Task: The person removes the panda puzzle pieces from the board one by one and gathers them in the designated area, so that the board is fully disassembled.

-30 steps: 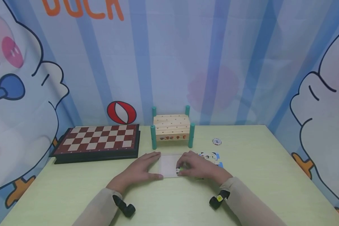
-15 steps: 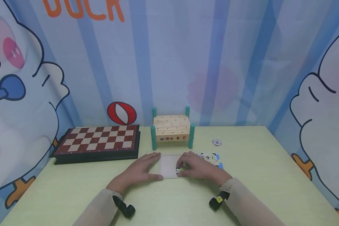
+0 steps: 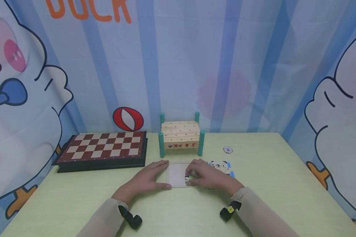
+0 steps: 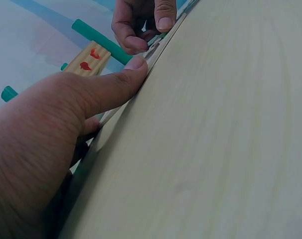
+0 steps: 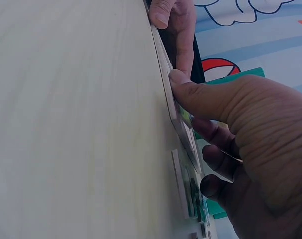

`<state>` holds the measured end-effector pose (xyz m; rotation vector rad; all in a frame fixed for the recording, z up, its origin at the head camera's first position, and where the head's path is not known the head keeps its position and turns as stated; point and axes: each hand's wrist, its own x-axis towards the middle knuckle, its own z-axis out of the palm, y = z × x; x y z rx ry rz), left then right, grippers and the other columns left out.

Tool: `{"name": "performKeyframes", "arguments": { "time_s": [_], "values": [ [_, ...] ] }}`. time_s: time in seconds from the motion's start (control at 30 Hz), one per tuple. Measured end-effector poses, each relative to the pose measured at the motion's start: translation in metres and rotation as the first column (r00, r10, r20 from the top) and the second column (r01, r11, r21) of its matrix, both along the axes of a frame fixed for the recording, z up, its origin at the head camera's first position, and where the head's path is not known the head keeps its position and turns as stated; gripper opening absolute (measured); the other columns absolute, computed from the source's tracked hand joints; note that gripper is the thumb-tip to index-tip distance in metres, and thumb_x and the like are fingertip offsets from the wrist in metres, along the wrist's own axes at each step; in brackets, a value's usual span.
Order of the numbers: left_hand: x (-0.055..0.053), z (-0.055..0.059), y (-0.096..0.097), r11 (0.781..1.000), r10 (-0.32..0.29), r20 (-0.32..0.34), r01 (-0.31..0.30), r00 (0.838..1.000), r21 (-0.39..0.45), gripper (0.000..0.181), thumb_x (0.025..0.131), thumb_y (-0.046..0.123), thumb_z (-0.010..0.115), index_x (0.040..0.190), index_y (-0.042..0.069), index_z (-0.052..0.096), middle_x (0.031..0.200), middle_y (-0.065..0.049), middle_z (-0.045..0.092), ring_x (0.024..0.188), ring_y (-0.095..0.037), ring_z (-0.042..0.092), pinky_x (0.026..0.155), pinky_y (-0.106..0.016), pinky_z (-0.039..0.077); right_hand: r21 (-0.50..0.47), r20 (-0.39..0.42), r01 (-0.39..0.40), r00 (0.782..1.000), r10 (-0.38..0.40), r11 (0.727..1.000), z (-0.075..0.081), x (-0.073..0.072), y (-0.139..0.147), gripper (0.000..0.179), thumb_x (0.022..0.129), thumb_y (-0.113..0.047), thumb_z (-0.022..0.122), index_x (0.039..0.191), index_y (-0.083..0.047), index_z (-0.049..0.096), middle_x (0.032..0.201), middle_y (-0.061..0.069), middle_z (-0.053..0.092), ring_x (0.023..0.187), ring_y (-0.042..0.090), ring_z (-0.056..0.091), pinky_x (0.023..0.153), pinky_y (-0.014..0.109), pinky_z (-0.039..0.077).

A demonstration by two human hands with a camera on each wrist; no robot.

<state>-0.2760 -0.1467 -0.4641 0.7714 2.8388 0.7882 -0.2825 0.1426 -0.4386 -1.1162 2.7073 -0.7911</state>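
Note:
A flat white puzzle tray (image 3: 176, 174) lies on the table between the two hands. My left hand (image 3: 145, 177) rests at its left side, fingers and thumb spread along the edge; its thumb touches the near corner in the left wrist view. My right hand (image 3: 209, 175) reaches over the tray's right part and pinches a small printed puzzle piece (image 3: 187, 179) with black, white and green on it, mostly covered by the fingers. Several loose puzzle pieces (image 3: 221, 164) with blue and white print lie just right of the tray, partly behind the right hand.
A red-and-white chessboard box (image 3: 105, 148) stands at the back left. Behind the tray is a small wooden stand (image 3: 180, 131) with green legs. A round chip (image 3: 227, 149) lies at the back right. A blue printed curtain (image 3: 178, 65) hangs behind the table.

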Motion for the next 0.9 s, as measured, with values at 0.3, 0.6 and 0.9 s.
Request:
{"name": "performKeyframes", "arguments": {
  "time_s": [0.3, 0.6, 0.9],
  "values": [
    [0.0009, 0.0023, 0.0006, 1.0, -0.001, -0.004, 0.001, 1.0, -0.006, 0.095, 0.081, 0.072, 0.066, 0.157, 0.023, 0.039, 0.162, 0.005, 0.033, 0.15, -0.023, 0.026, 0.12, -0.051, 0.026, 0.009, 0.011, 0.018, 1.0, -0.019, 1.0, 0.0007, 0.0012, -0.0008, 0.018, 0.091, -0.034, 0.076, 0.105, -0.025, 0.068, 0.112, -0.01, 0.06, 0.107, 0.013, 0.051, 0.096, 0.037, 0.047],
    [-0.0001, 0.001, 0.0002, 1.0, -0.005, -0.008, 0.005, 1.0, -0.01, 0.094, 0.081, 0.073, 0.066, 0.156, 0.023, 0.039, 0.161, 0.006, 0.033, 0.15, -0.022, 0.026, 0.12, -0.05, 0.027, 0.003, 0.016, 0.018, 1.0, -0.018, 1.0, 0.0001, 0.0016, -0.0007, 0.019, 0.091, -0.033, 0.077, 0.105, -0.025, 0.067, 0.11, -0.011, 0.06, 0.105, 0.012, 0.051, 0.095, 0.037, 0.047],
    [0.0005, 0.0012, 0.0, 1.0, 0.0, -0.004, 0.0, 1.0, -0.012, 0.095, 0.08, 0.073, 0.066, 0.157, 0.023, 0.039, 0.161, 0.006, 0.034, 0.15, -0.022, 0.027, 0.12, -0.05, 0.027, -0.011, -0.002, 0.003, 1.0, -0.003, 1.0, 0.0006, 0.002, -0.0006, 0.025, 0.092, -0.033, 0.075, 0.111, -0.019, 0.067, 0.109, -0.007, 0.059, 0.103, 0.014, 0.052, 0.092, 0.038, 0.048]
  ]
}}
